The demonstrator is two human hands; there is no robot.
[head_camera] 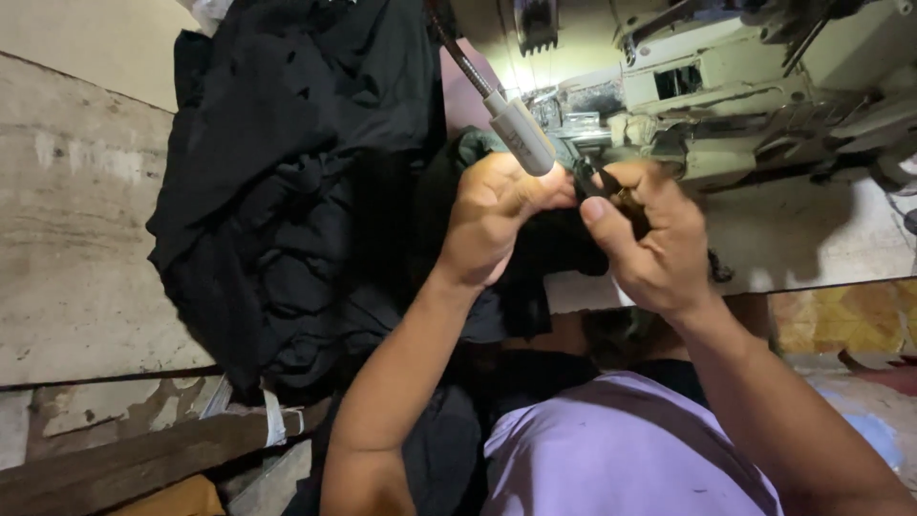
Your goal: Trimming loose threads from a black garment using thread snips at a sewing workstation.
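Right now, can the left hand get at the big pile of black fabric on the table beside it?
Probably yes. The left hand is pinching black cloth with the right hand by the sewing machine, and the black fabric pile lies just beside it with nothing between. It would have to let go first.

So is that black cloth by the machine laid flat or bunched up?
Bunched up. The black cloth lies heaped in folds on the table; both hands, left and right, pinch one part.
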